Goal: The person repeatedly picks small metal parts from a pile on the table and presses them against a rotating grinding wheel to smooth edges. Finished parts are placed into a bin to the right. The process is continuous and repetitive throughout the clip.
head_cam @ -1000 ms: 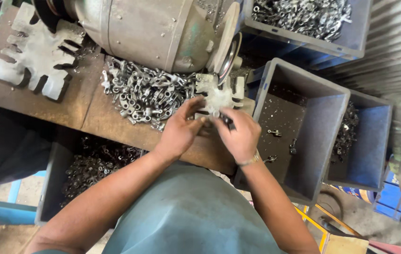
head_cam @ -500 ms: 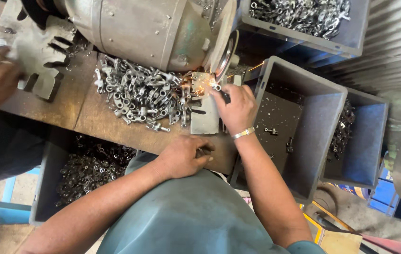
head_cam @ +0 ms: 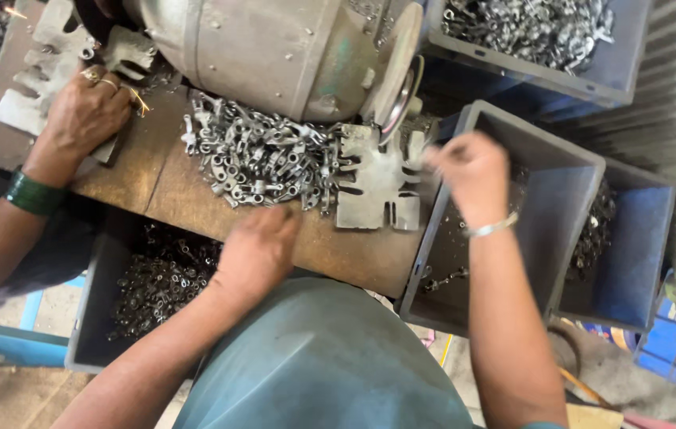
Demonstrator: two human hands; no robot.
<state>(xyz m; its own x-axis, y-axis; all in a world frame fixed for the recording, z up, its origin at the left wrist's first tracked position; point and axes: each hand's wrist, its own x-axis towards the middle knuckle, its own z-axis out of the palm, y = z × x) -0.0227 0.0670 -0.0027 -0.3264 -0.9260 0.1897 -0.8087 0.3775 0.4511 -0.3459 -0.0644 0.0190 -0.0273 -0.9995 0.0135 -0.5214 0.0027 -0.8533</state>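
My left hand (head_cam: 257, 250) rests fingers curled by the parts pile (head_cam: 262, 163); right hand (head_cam: 469, 171) hovers over the bin (head_cam: 568, 171), grip unclear; next, another part.

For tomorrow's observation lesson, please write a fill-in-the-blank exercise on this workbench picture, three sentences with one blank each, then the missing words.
1. The right hand is raised over a grey plastic ____ beside the bench.
2. The left hand rests on the wooden bench just below a ____ of small metal parts.
3. Another person's hand, at the far left, wears a ____ bangle on its wrist.

Missing words: bin; pile; green
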